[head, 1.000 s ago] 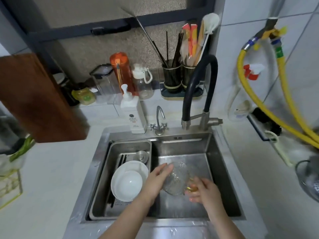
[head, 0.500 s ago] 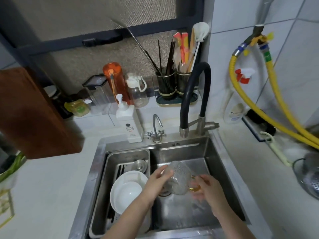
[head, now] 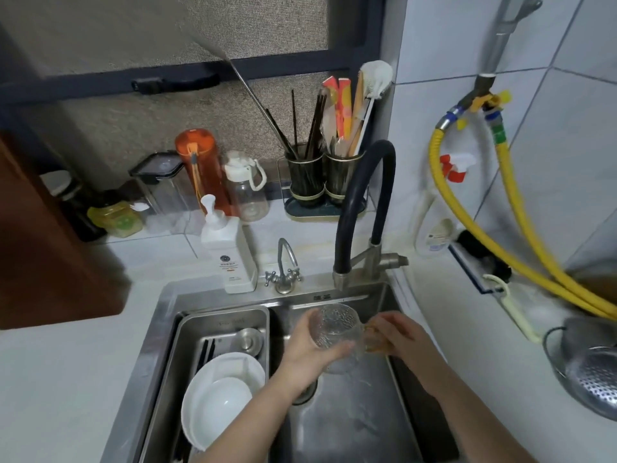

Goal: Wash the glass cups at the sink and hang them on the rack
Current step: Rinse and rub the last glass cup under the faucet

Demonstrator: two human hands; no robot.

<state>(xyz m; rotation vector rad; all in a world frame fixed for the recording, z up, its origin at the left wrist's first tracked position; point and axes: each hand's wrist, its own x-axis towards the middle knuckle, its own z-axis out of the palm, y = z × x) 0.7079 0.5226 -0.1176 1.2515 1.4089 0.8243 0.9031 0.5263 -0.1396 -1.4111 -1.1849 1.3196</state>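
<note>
Glass cup (head: 334, 332) apparently tilted, mouth up toward faucet.

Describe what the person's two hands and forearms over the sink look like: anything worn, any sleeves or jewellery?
Both the left hand and the right hand are bare, with no gloves. No ring, watch or bracelet shows. The forearms are uncovered as far as the frame's edge; no sleeve is visible.

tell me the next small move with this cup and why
Probably lift the glass cup a little to bring its mouth under the black faucet. Both the left hand and the right hand hold it over the sink, below the spout, and no water is visibly running.
</note>
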